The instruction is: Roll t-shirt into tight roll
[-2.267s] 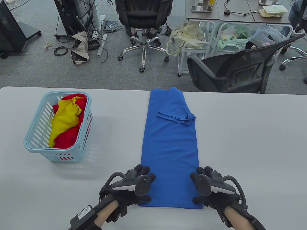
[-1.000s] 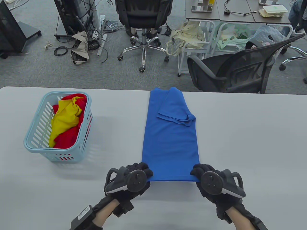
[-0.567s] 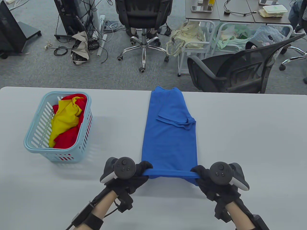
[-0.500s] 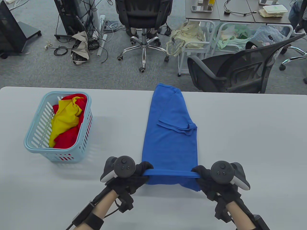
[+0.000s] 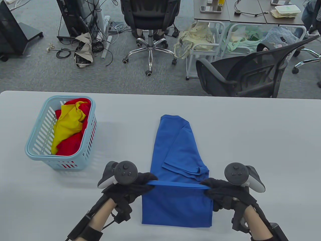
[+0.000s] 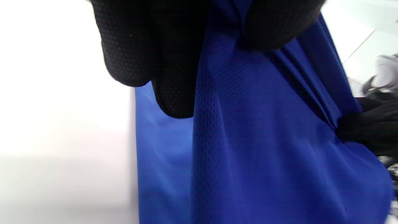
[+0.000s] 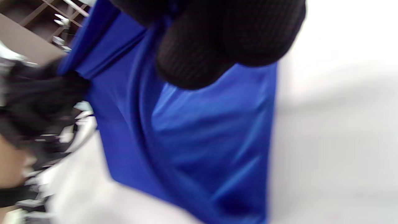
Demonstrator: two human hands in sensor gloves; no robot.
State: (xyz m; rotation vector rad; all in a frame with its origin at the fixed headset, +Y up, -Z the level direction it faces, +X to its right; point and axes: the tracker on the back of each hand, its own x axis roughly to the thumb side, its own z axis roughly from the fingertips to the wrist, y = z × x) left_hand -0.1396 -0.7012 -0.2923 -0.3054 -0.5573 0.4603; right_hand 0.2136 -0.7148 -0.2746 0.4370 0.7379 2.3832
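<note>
The blue t-shirt (image 5: 178, 160), folded into a narrow strip, lies near the table's (image 5: 263, 140) front edge, its length running toward the far edge. The left hand (image 5: 129, 188) and right hand (image 5: 224, 192) each pinch one end of a raised fold stretched taut between them, likely to keep the cloth flat and even for rolling. A basket (image 5: 37, 148) of clothes stands toward the left edge.

Bright, even light — right wrist view motion-blurred.

Grey table (image 5: 263, 140): basket (image 5: 37, 148), tee (image 5: 175, 150).
</note>
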